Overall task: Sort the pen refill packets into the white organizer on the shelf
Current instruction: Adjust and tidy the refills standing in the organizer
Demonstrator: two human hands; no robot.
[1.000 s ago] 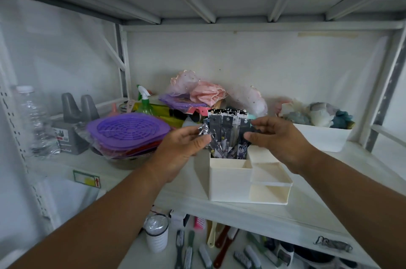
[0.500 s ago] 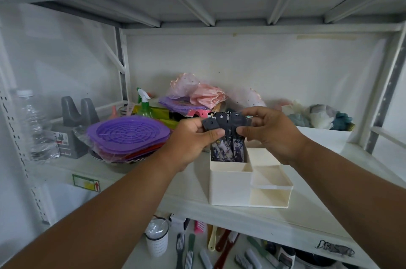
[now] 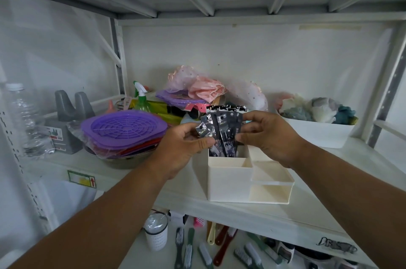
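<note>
While both hands pinch the packets (image 3: 222, 130), the bundle stands upright with its lower ends inside the tall rear-left compartment of the organizer (image 3: 230, 178) on the shelf (image 3: 307, 211). Left hand (image 3: 186, 147) grips the left edge, thumb on 1 packet now fanned out to the left; 0.5 s ago the bundle was squared. Right hand (image 3: 270, 136) pinches the right edge. Purple lids (image 3: 125, 128) sit left, a white bin (image 3: 318, 132) right.
</note>
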